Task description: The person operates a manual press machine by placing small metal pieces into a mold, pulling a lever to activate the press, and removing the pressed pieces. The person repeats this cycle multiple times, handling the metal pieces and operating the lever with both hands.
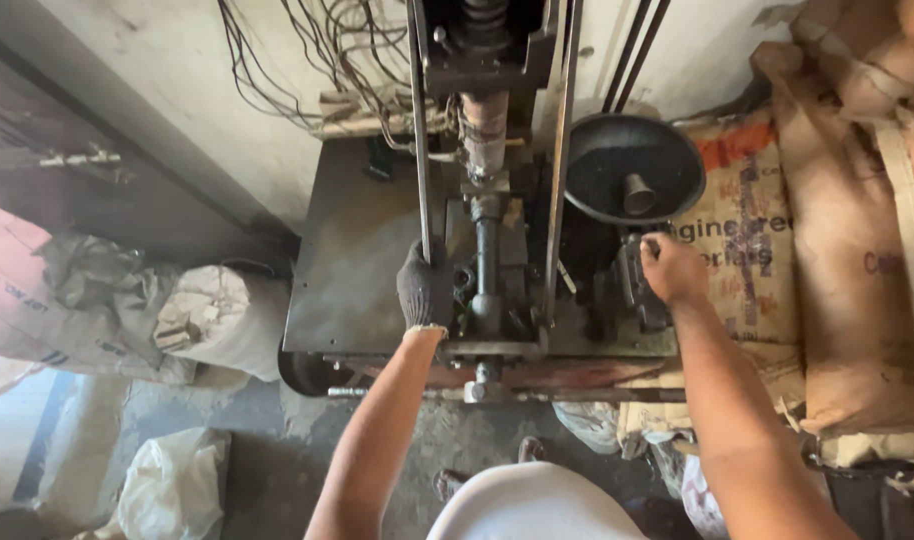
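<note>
A dark metal press machine (487,260) stands on a steel table (352,270) against the wall. My left hand (424,288), in a dark knitted glove, grips a thin vertical metal rod (419,150) on the left side of the machine's frame. My bare right hand (670,268) is closed on a dark metal part (632,290) at the machine's right side, just below a black round funnel-shaped hopper (632,168). A vertical shaft with a round joint (485,250) runs down the middle between my hands.
Printed sacks (767,240) are stacked to the right, and filled sacks (217,315) and crumpled bags lie at the left. Loose wires (307,70) hang on the wall behind. A white plastic bag (172,490) lies on the concrete floor, where my feet (452,482) show.
</note>
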